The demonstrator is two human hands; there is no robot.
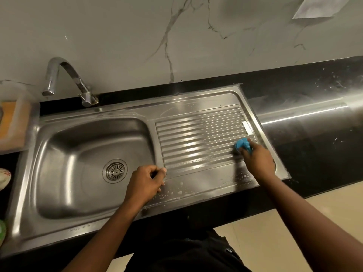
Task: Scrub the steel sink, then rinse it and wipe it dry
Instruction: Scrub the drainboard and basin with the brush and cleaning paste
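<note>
The steel sink [59,218] fills the counter, with its basin on the left and a ribbed drainboard [198,134] on the right. My right hand [257,160] grips a blue scrubber [242,144] and presses it on the drainboard's near right corner. My left hand [146,181] rests curled on the sink rim between the basin and the drainboard, holding nothing. Soap bubbles dot the front rim [176,193]. The drain strainer [115,170] sits in the basin floor.
A curved steel tap [64,79] rises behind the basin's left end, with no water flowing. Black countertop [314,138] runs to the right. A clear container with an orange sponge [11,124] stands left of the sink. A marble wall backs the counter.
</note>
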